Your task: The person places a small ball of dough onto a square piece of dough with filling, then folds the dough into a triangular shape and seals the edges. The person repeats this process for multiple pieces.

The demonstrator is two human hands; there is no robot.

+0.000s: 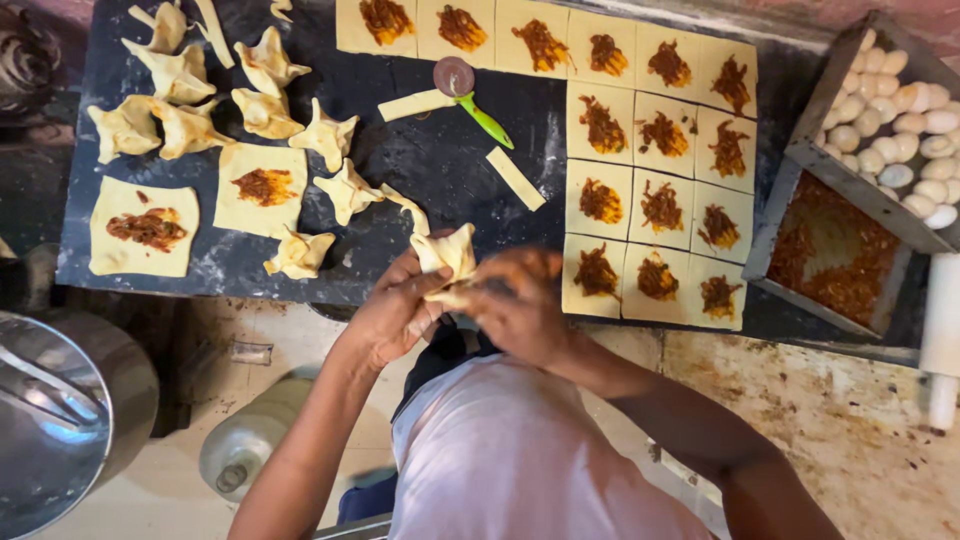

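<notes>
Both my hands hold one folded dough parcel (447, 255) just off the near edge of the dark stone slab (440, 170). My left hand (393, 310) pinches it from the left, and my right hand (520, 300) presses it from the right. Several finished folded parcels (265, 110) lie at the slab's left. Flat dough squares with brown filling (655, 205) lie in rows at the right, and two more filled squares (262, 188) lie at the left.
A round pastry cutter with a green handle (470, 100) lies mid-slab among dough strips (516, 178). At the right stand a tray of brown filling (835, 250), a tray of dough balls (900, 120) and a white rolling pin (943, 335). Metal pots (70, 420) sit lower left.
</notes>
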